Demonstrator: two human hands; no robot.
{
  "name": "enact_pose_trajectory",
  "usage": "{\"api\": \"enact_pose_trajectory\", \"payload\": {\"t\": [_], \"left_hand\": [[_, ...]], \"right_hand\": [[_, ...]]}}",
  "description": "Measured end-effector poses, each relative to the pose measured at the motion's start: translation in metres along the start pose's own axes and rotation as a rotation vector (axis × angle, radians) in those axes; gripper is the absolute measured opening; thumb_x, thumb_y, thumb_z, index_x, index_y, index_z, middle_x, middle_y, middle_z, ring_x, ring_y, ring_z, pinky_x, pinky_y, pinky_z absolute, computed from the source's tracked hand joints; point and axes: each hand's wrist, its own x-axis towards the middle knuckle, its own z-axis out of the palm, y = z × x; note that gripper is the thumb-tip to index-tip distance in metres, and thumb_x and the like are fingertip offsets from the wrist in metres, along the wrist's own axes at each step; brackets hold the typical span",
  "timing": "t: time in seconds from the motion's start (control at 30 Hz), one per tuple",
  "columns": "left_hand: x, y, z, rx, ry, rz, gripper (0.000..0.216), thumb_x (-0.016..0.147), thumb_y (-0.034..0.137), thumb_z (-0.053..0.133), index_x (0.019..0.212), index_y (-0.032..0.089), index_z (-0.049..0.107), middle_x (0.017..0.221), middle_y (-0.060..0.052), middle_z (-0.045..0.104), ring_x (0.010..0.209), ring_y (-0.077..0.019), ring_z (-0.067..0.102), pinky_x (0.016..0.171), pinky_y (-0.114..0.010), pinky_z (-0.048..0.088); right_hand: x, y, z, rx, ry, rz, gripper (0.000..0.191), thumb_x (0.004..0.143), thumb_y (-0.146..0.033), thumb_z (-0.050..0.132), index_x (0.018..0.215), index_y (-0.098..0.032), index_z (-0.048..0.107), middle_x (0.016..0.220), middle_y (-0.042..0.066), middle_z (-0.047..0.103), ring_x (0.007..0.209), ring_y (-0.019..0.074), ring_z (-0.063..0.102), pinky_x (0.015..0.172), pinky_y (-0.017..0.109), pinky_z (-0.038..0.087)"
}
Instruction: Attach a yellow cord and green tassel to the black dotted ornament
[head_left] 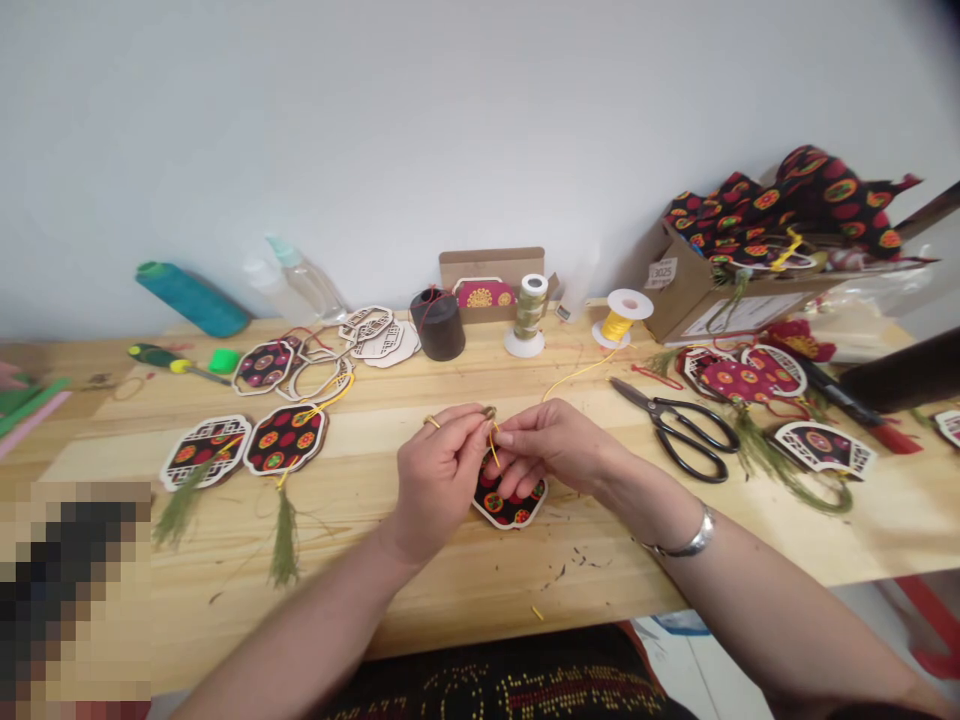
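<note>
Dark clothing with yellow dots (pixel 517 690) is closest to me, up against the front edge of the table (pixel 352 540), and both forearms reach across that edge. The left hand (pixel 442 470), ringed, pinches a small olive piece (pixel 489 411) too tiny to make out; close beside it, the right hand (pixel 559 445) has yellow cord (pixel 494 447) between thumb and forefinger. Its other fingers curl over a black floral ornament (pixel 510 512), which lies below both hands, well back from the front edge. Wood shows leftward as far as two tasselled ornaments (pixel 286 440). On the right, room is tighter: black scissors (pixel 679 425) lie near the forearm, blades pointing towards the yellow spool (pixel 619 325). Dark scraps (pixel 574 568) and a yellow snippet (pixel 537 612) lie between the ornament and the front edge. Behind, a cardboard box (pixel 739 310) stands by the wall (pixel 420 130).
</note>
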Motion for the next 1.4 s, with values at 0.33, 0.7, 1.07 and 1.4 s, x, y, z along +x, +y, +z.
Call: {"api": "enact_pose_trajectory", "payload": {"t": [0.33, 0.7, 1.07, 1.4], "left_hand": [[0.0, 0.002, -0.003, -0.015, 0.024, 0.002, 0.012, 0.08, 0.01, 0.059, 0.085, 0.011, 0.07, 0.089, -0.01, 0.073, 0.083, -0.0153, 0.068, 0.078, -0.027, 0.056], [0.001, 0.003, -0.005, -0.033, 0.055, -0.006, 0.01, 0.08, 0.011, 0.06, 0.085, 0.012, 0.069, 0.089, -0.009, 0.073, 0.083, -0.015, 0.068, 0.078, -0.027, 0.054], [0.007, -0.006, -0.002, -0.553, -0.022, -0.697, 0.018, 0.077, 0.031, 0.065, 0.084, 0.016, 0.071, 0.067, -0.001, 0.066, 0.042, -0.0059, 0.043, 0.04, -0.021, 0.034], [0.012, -0.005, 0.001, -0.897, -0.021, -0.886, 0.017, 0.07, 0.028, 0.069, 0.073, 0.011, 0.07, 0.042, 0.007, 0.038, 0.04, -0.004, 0.031, 0.04, -0.019, 0.022]], "right_hand": [[0.005, 0.007, -0.011, 0.124, -0.271, 0.057, 0.032, 0.07, -0.037, 0.074, 0.08, -0.008, 0.063, 0.066, 0.007, 0.072, 0.048, 0.0138, 0.067, 0.039, 0.016, 0.051], [0.005, 0.009, -0.007, 0.11, -0.326, 0.022, 0.031, 0.073, -0.038, 0.071, 0.079, -0.01, 0.061, 0.055, 0.001, 0.068, 0.037, 0.0089, 0.06, 0.034, 0.013, 0.045], [0.002, 0.006, 0.003, -0.018, 0.062, -0.186, 0.029, 0.067, -0.037, 0.073, 0.066, -0.012, 0.059, 0.056, 0.0, 0.066, 0.038, 0.0057, 0.056, 0.034, 0.013, 0.041], [-0.006, 0.009, 0.007, -0.633, 0.359, -0.564, 0.025, 0.087, -0.03, 0.048, 0.068, -0.016, 0.057, 0.056, -0.002, 0.055, 0.046, 0.0057, 0.047, 0.046, 0.018, 0.037]]}}
